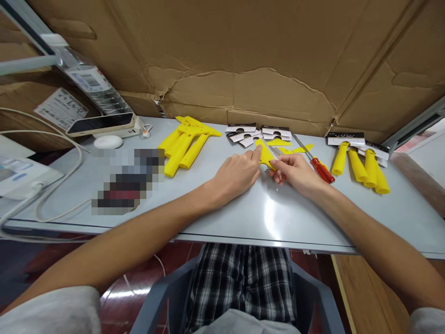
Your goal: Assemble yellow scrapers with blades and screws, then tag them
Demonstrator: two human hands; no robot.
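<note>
My left hand (238, 174) is closed round the handle of a yellow scraper (264, 154), whose flared head points away from me over the table. My right hand (295, 171) pinches the right corner of that head between thumb and fingers. Just behind the right fingertips shows a bit of grey metal, and I cannot tell if it is held. Beyond the hands lie black-and-white cards (241, 128) and loose yellow strips (303, 149). Beside my right hand rests a screwdriver (321, 170) with a red handle.
Several yellow scrapers (189, 141) are piled left of my hands. More with cards (370, 169) lie at the right. A phone (100, 124), a white oval object (107, 142), a bottle (90, 83) and cables occupy the left. Cardboard (243, 55) walls the back.
</note>
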